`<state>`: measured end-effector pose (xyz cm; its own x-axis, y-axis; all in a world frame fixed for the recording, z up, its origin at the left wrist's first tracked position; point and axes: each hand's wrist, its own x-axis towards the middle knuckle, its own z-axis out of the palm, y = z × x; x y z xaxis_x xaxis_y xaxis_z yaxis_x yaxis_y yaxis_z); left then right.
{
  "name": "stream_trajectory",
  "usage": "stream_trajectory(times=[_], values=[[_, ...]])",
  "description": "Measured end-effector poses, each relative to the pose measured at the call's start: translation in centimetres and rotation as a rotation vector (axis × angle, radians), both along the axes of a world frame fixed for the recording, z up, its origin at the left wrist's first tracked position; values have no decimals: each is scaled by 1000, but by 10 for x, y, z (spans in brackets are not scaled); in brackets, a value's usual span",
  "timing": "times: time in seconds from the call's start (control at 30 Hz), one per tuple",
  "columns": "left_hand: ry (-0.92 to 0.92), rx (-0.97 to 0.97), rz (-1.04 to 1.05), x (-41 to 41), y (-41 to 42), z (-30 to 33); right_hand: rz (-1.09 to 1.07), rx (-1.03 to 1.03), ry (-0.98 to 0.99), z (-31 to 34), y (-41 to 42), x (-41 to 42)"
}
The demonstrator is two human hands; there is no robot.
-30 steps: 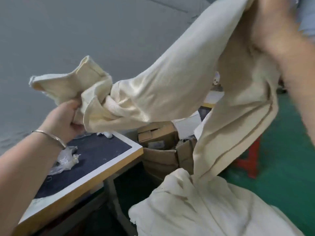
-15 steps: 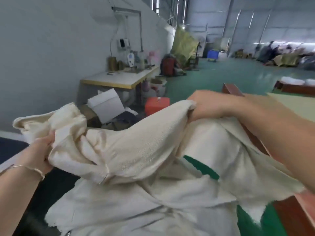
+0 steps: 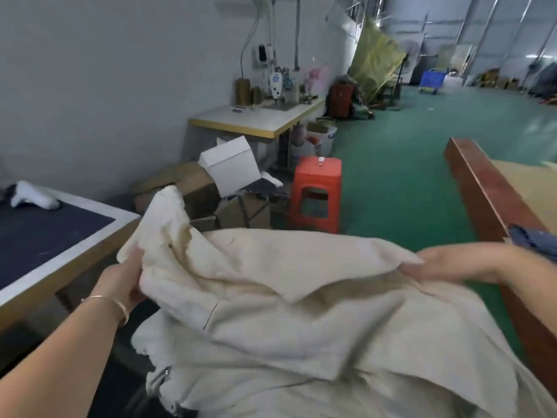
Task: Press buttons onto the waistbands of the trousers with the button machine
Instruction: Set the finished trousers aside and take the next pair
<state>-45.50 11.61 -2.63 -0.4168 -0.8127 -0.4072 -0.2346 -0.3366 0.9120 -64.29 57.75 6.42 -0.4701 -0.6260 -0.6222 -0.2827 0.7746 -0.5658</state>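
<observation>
Cream trousers (image 3: 271,285) hang spread between my two hands, low in front of me, above a heap of more cream trousers (image 3: 271,372). My left hand (image 3: 120,282), with a thin bangle on its wrist, grips the bunched end of the cloth at the left. My right hand (image 3: 446,263) pinches the cloth's edge at the right, thumb under and fingers on top. No button machine shows near my hands.
A dark-topped work table (image 3: 60,267) stands at my left with a white rag (image 3: 33,199) on it. Cardboard boxes (image 3: 196,188) and a red plastic stool (image 3: 316,191) stand ahead. A brown wooden table edge (image 3: 488,203) runs along the right. A sewing table (image 3: 256,119) stands by the wall.
Both hands have brought the trousers down from overhead to waist height. My right hand has swung out to the right, stretching the cloth flatter over the heap.
</observation>
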Motion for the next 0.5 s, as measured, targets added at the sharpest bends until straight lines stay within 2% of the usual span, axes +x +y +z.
stream_trajectory(times=[0.07,0.1,0.13,0.17,0.27,0.33,0.37,0.4,0.47,0.5], values=[[-349,-103,-104,17,-12,-19,171,245,170,-33,-7,7],[-517,-206,-166,22,-18,-28,221,247,257,-45,-12,8],[-640,-330,-221,24,-18,-32,197,142,253,-49,-17,8],[-675,-438,-224,22,-13,-31,102,-9,229,-47,-25,10],[-542,-520,-313,1,11,-24,-18,-331,180,-39,-62,24],[-355,-373,-444,-11,34,-19,-62,-423,230,-47,-90,38],[-341,-372,-501,-15,42,-19,-100,-444,265,-54,-101,43],[-405,-482,-567,-16,47,-19,-124,-427,354,-60,-110,46],[-509,-685,-499,-18,46,-15,-60,-381,579,-61,-121,49],[-451,-718,-447,-18,41,-9,-33,-436,631,-57,-123,48]])
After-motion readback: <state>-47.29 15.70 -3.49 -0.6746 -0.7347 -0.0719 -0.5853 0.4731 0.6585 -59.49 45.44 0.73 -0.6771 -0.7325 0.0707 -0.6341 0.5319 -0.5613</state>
